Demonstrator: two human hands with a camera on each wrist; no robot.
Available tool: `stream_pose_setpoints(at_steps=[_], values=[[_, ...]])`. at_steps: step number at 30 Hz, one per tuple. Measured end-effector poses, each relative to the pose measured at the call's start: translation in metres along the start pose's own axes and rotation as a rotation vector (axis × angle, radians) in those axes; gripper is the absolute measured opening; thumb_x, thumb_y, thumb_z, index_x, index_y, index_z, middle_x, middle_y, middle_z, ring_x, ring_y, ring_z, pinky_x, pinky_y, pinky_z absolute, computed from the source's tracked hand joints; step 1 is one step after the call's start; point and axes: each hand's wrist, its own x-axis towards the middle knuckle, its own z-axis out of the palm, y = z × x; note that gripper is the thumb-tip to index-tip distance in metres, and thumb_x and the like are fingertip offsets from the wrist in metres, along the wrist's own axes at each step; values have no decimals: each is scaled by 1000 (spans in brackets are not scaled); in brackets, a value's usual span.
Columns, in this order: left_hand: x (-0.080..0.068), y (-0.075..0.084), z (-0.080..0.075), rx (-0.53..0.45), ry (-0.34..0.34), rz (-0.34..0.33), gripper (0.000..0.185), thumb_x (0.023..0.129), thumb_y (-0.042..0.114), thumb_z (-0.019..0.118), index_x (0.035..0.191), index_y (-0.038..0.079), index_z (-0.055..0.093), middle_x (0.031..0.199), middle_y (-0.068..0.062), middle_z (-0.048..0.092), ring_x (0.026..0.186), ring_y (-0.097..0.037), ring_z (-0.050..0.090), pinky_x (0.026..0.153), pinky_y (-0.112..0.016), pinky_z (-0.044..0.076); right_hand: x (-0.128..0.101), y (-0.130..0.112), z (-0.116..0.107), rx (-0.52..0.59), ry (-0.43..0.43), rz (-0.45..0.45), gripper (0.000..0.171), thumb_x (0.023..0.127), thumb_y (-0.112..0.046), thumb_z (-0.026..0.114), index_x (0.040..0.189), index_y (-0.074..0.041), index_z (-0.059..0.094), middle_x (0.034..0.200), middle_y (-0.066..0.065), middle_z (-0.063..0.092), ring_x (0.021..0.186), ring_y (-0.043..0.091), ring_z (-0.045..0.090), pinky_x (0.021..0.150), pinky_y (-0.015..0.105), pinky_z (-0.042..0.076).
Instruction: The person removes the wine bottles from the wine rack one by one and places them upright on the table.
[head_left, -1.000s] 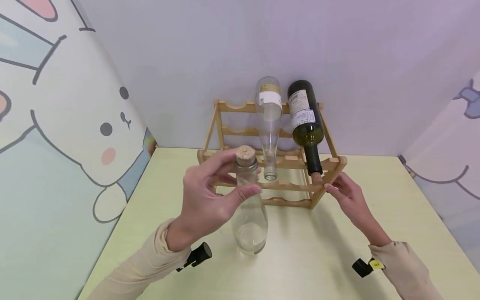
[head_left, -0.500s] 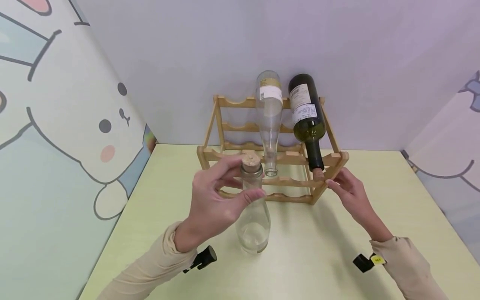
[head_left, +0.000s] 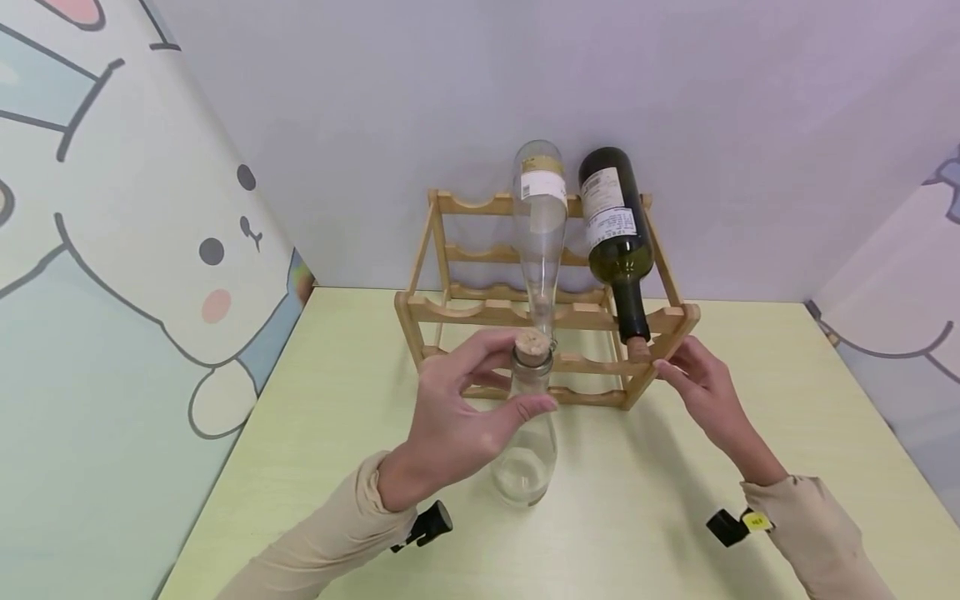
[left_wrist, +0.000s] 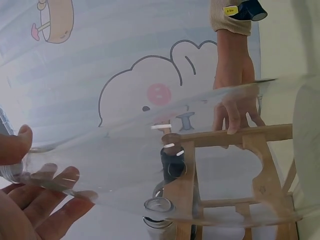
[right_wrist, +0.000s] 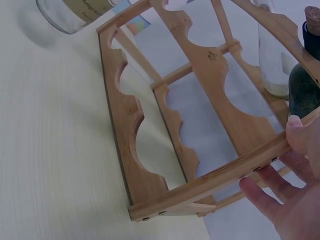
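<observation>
My left hand [head_left: 504,379] grips the neck of a clear glass bottle [head_left: 527,467] stopped with a cork [head_left: 532,342]; the bottle stands upright just above or on the table in front of a wooden rack [head_left: 487,312]. Its glass [left_wrist: 200,165] fills the left wrist view, with my left fingers [left_wrist: 50,197] at the lower left. My right hand [head_left: 678,375] holds the rack's front right corner, thumb [right_wrist: 302,135] over the rail [right_wrist: 220,177] and fingers [right_wrist: 272,197] under it. A clear bottle [head_left: 538,233] and a dark green bottle [head_left: 617,242] lie in the rack's top row, necks toward me.
The pale yellow-green table [head_left: 645,500] ends at a plain wall behind the rack and at cartoon-printed panels [head_left: 150,250] on the left and right. The rack's top left slot [head_left: 468,208] and its lower rows hold no bottles.
My left hand has carried the corked bottle to the right and closer to the rack. My right hand has stayed on the rack's corner.
</observation>
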Motion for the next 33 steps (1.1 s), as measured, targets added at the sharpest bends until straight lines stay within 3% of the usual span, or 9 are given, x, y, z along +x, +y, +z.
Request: stream_pose_setpoints(at_steps=[22, 33], values=[[-9, -15, 15, 20, -44, -52, 47, 68, -1, 81, 110, -2, 60, 98, -13, 70, 87, -15, 69, 62, -22, 57, 1, 2, 1, 4, 3, -29, 36, 93, 5, 54, 128, 4, 49, 109, -4, 58, 100, 5, 59, 76, 17, 54], [-15, -18, 13, 76, -182, -42, 60, 67, 5, 84, 120, 2, 55, 107, -9, 66, 99, -13, 63, 74, -19, 55, 0, 0, 2, 34, 11, 5, 33, 93, 2, 55, 126, 2, 51, 108, -3, 61, 100, 6, 60, 77, 17, 53]])
